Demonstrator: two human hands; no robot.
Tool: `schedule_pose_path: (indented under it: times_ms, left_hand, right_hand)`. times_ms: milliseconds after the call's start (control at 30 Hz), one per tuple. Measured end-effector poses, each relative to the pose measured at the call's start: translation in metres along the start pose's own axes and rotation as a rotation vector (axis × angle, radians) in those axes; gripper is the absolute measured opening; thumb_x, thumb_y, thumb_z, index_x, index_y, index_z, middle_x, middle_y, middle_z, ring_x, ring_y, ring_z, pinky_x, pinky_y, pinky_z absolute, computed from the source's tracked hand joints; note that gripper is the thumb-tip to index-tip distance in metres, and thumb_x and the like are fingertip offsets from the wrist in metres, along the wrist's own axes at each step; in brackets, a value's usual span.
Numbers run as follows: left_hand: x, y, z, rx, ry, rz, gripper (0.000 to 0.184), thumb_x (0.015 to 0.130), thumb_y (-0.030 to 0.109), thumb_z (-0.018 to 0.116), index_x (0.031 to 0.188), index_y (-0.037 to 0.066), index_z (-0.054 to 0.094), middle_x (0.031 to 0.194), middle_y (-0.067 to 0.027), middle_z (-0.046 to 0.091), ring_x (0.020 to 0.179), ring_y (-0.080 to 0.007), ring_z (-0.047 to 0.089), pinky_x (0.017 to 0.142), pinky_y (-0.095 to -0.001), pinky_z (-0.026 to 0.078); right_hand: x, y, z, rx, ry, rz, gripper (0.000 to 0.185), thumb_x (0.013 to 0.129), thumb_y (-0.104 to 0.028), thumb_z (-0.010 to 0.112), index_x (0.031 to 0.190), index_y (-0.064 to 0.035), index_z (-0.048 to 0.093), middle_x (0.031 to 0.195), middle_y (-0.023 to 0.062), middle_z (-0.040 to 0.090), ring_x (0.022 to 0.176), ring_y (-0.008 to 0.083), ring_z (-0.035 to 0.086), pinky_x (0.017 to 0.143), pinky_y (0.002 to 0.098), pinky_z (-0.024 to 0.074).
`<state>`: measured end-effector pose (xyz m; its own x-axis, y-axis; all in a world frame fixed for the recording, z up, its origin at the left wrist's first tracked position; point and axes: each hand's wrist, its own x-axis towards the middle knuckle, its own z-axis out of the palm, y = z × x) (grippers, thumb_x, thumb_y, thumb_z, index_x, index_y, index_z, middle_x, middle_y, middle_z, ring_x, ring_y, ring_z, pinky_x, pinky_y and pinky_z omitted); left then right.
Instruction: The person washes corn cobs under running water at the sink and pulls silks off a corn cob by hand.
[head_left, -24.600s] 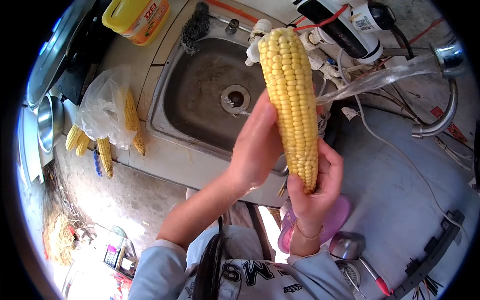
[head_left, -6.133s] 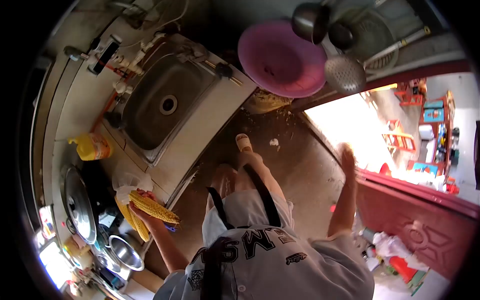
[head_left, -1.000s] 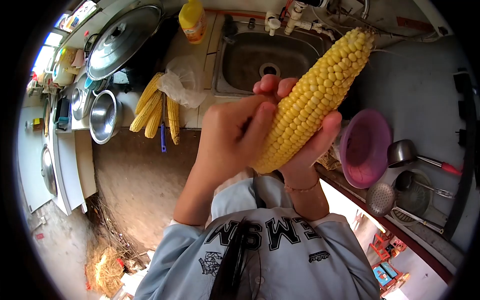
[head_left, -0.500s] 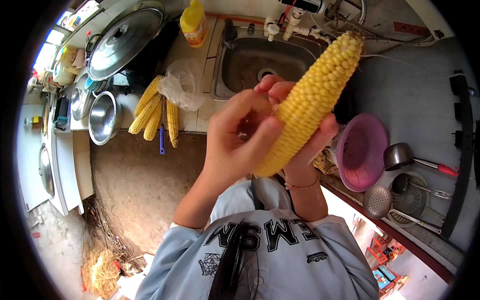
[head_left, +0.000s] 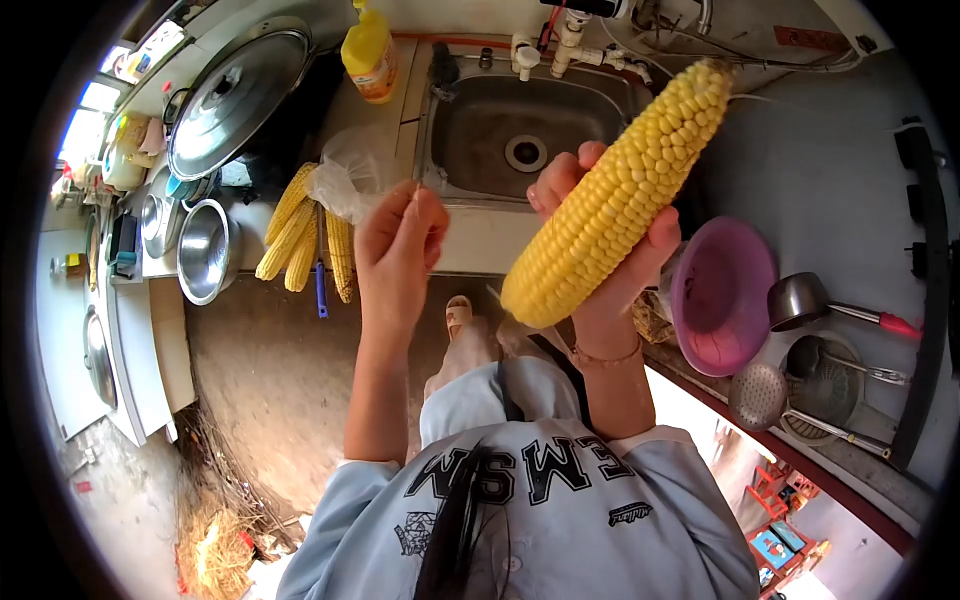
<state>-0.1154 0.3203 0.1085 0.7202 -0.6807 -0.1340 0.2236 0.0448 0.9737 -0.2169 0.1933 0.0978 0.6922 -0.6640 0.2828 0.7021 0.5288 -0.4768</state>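
Note:
A large yellow corn cob lies tilted in my right hand, whose fingers wrap round it from behind and below. Apart from the cob, to its left, my left hand is closed with thumb and fingertips pinched together; whatever is between them is too small to make out. Several more corn cobs rest on the counter at the left, beside a clear plastic bag. A blue-handled tool sticks out between those cobs over the counter's edge.
Behind my hands is a metal sink with white pipes. A yellow bottle, a big lidded pot and a steel bowl stand left. To the right are a purple basin, a ladle and a skimmer.
My left hand has come away from the cob and moved left, its fingers now pinched. The cob stays in my right hand, at nearly the same tilt.

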Motion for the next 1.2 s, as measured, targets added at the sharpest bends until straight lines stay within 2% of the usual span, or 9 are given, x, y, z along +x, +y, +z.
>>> schedule_pose_path:
  times_ms: [133,233,300,467,633,733,967,1100,1200]
  left_hand:
    - [-0.017,0.015,0.037,-0.056,-0.188,0.155,0.016,0.088,0.012,0.046,0.092,-0.001,0.055,0.088,-0.0029,0.056,0.066,-0.0043,0.046,0.058,-0.0178,0.04]
    - [-0.02,0.014,0.05,0.029,-0.136,0.307,0.015,0.08,0.006,0.055,0.094,0.0,0.059,0.09,-0.0037,0.057,0.075,-0.0075,0.052,0.064,-0.0206,0.044]
    - [-0.02,0.012,0.054,0.152,-0.097,0.522,0.016,0.072,0.001,0.063,0.088,0.002,0.063,0.087,-0.0072,0.059,0.076,-0.0116,0.055,0.065,-0.0221,0.045]
    - [-0.023,0.012,0.058,0.131,-0.024,0.507,0.014,0.069,-0.002,0.065,0.082,0.002,0.063,0.078,-0.0071,0.06,0.071,-0.013,0.057,0.061,-0.0233,0.046]
    - [-0.042,0.022,0.046,0.458,-0.026,0.335,0.007,0.071,-0.001,0.064,0.075,-0.001,0.058,0.076,-0.0068,0.059,0.066,-0.0126,0.056,0.061,-0.0221,0.045]
    - [-0.043,0.015,0.042,0.195,0.06,0.292,0.007,0.072,0.0,0.063,0.076,-0.001,0.058,0.075,-0.0074,0.058,0.067,-0.0132,0.056,0.061,-0.0205,0.044]
    - [-0.032,0.031,0.054,0.496,-0.023,0.728,0.016,0.067,0.006,0.068,0.082,0.002,0.064,0.076,-0.0065,0.06,0.067,-0.0169,0.056,0.058,-0.0245,0.044]
    - [-0.037,0.027,0.062,0.573,0.057,0.776,0.012,0.064,0.006,0.069,0.075,0.004,0.063,0.074,-0.0059,0.059,0.064,-0.0187,0.055,0.055,-0.0262,0.043]
    - [-0.035,0.023,0.065,0.645,0.122,0.772,0.01,0.066,0.004,0.067,0.072,0.004,0.06,0.069,-0.006,0.057,0.059,-0.0183,0.053,0.051,-0.0273,0.042]
  right_hand:
    - [-0.004,-0.012,0.009,-0.214,0.013,0.121,0.056,0.082,-0.055,0.033,0.097,-0.0039,0.048,0.081,0.0099,0.051,0.067,0.013,0.047,0.057,0.0254,0.0408]
    - [-0.004,-0.012,0.016,-0.172,0.167,0.119,0.051,0.085,-0.048,0.026,0.101,-0.0044,0.046,0.082,0.0116,0.052,0.068,0.0146,0.049,0.057,0.0264,0.0422]
    - [-0.003,-0.012,0.012,0.113,0.085,0.132,0.047,0.085,-0.036,0.026,0.114,-0.002,0.041,0.083,0.0145,0.05,0.077,0.0214,0.048,0.07,0.0321,0.0412]
    - [-0.008,-0.011,0.017,-0.022,0.113,0.133,0.045,0.085,-0.035,0.028,0.113,-0.0029,0.041,0.084,0.0132,0.049,0.075,0.0205,0.045,0.068,0.0318,0.0399]
    - [-0.008,-0.016,0.02,0.159,0.178,0.15,0.041,0.085,-0.034,0.022,0.107,-0.0064,0.043,0.081,0.013,0.052,0.07,0.0177,0.049,0.065,0.0292,0.0424]
    - [-0.009,-0.022,0.016,0.098,0.121,0.131,0.046,0.085,-0.037,0.028,0.112,-0.0046,0.044,0.084,0.0111,0.048,0.074,0.0179,0.04,0.064,0.0296,0.0335]
    - [-0.014,-0.022,0.034,-0.18,0.245,0.076,0.044,0.083,-0.035,0.026,0.107,-0.0044,0.045,0.084,0.0121,0.049,0.073,0.0188,0.046,0.066,0.0302,0.0407]
    - [-0.016,-0.016,0.043,-0.386,0.458,-0.095,0.042,0.083,-0.037,0.025,0.097,-0.0035,0.046,0.086,0.0124,0.052,0.071,0.0167,0.048,0.065,0.0286,0.0416]
    - [-0.017,-0.014,0.042,-0.448,0.447,-0.142,0.041,0.084,-0.036,0.025,0.094,-0.0034,0.047,0.086,0.0121,0.053,0.071,0.0157,0.049,0.065,0.0275,0.0414]
